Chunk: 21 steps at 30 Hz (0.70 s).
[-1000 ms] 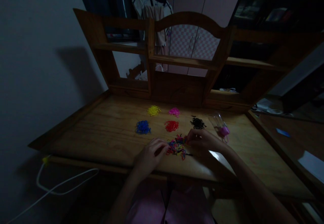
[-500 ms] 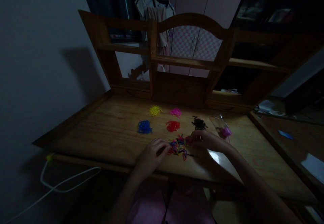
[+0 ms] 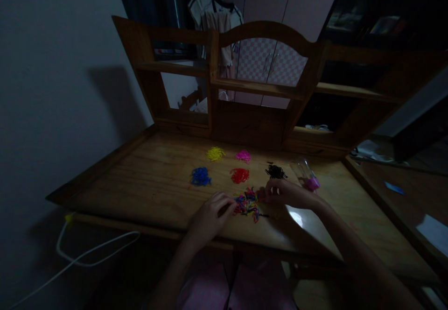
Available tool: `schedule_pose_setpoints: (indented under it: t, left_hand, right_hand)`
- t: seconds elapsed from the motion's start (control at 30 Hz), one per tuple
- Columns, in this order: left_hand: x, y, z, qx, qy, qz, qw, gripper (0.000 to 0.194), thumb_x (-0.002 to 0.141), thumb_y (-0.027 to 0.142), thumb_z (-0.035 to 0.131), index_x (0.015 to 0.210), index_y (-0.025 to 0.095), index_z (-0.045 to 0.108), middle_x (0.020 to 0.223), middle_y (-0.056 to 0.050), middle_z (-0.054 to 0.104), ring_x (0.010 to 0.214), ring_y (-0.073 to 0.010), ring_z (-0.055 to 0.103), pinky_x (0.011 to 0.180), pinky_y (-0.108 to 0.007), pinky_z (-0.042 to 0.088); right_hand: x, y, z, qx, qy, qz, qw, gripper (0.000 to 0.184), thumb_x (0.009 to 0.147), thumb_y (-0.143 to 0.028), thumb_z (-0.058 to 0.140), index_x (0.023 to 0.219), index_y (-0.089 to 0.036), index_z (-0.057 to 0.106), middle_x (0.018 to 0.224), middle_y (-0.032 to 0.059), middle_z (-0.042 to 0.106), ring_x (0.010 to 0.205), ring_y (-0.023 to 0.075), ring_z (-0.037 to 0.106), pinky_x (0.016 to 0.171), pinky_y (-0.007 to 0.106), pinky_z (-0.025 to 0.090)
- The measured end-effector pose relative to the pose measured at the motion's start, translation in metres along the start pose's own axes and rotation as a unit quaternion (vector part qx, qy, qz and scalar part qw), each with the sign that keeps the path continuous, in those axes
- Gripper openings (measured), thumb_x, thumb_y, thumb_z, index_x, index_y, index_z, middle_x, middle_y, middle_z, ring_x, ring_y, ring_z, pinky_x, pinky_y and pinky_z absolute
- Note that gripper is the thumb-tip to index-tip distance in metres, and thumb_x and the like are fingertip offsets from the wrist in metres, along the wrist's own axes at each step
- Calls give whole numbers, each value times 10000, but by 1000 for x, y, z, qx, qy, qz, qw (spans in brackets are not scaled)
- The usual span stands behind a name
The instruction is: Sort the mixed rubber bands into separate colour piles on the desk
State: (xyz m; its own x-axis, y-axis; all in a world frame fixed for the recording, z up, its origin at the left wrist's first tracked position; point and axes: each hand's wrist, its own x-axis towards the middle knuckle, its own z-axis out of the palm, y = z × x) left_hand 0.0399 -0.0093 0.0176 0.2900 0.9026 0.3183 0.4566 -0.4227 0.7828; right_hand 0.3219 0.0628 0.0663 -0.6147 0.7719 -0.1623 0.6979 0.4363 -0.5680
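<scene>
A mixed pile of thin coloured strands point(image 3: 248, 203), which look like small rubber bands, lies near the desk's front edge. My left hand point(image 3: 214, 211) rests at the pile's left side, fingers curled and thumb close to the fingertips. At the right edge of the pile, my right hand point(image 3: 280, 192) has its fingers pinched together; anything in them is too small to make out. Beyond the hands lie single-colour heaps: blue bands point(image 3: 200, 176), red bands point(image 3: 240, 175), yellow bands point(image 3: 215, 153), pink bands point(image 3: 242, 156) and black bands point(image 3: 276, 171), just above my right hand.
A clear container point(image 3: 303, 167) with a pink part point(image 3: 311, 184) lies right of the black heap. The wooden desk point(image 3: 133, 179) has a shelf frame point(image 3: 252, 86) along its back. A white cable point(image 3: 101, 249) hangs at the front left. White paper point(image 3: 434, 233) lies far right.
My right hand has shifted slightly right and up, away from the middle of the mixed pile. My left hand stays nearly in place at the pile's left side.
</scene>
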Motion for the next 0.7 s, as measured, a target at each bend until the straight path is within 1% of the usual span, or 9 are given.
schedule_pose_setpoints:
  t: [0.13, 0.27, 0.37, 0.47, 0.57, 0.7]
  left_hand:
    - [0, 0, 0, 0, -3, 3, 1000, 178, 936, 285, 500, 903, 223, 663, 969, -26, 657, 964, -166, 595, 883, -284, 458]
    - [1, -1, 0, 5, -6, -4, 1000, 181, 937, 295, 503, 879, 219, 657, 956, -21, 652, 951, -161, 593, 885, -282, 453]
    - [1, -2, 1, 5, -9, -5, 1000, 182, 939, 293, 499, 884, 220, 656, 952, -21, 648, 945, -159, 593, 882, -281, 452]
    - [1, -2, 1, 6, -5, -7, 1000, 187, 941, 295, 494, 894, 220, 659, 954, -24, 648, 951, -162, 593, 885, -283, 452]
    - [1, -1, 1, 4, -4, -7, 1000, 189, 942, 304, 494, 903, 226, 661, 959, -23, 647, 960, -162, 593, 891, -285, 450]
    - [1, 1, 1, -5, -7, -5, 1000, 194, 944, 310, 490, 901, 226, 660, 959, -27, 645, 964, -165, 594, 893, -287, 450]
  right_hand:
    - [-3, -1, -1, 8, 16, 3, 1000, 158, 867, -324, 591, 927, -188, 645, 861, 33, 646, 751, 142, 576, 626, 233, 415]
    - [-2, 1, -4, 20, 43, -12, 999, 185, 880, -354, 573, 906, -178, 626, 800, 28, 640, 704, 140, 565, 594, 235, 409]
    - [0, 6, -7, 37, 74, -28, 996, 194, 873, -359, 581, 881, -171, 625, 792, 31, 641, 691, 140, 564, 595, 239, 421]
    - [6, 10, -8, 53, 117, -45, 991, 205, 869, -363, 584, 905, -170, 641, 830, 42, 656, 712, 144, 582, 617, 246, 444]
    - [18, 14, -8, 77, 155, -47, 984, 220, 862, -370, 592, 934, -172, 652, 828, 44, 675, 710, 148, 611, 614, 241, 463]
    - [51, 16, -12, 72, 213, -37, 974, 211, 827, -370, 623, 864, -175, 694, 766, 38, 700, 636, 145, 627, 565, 227, 459]
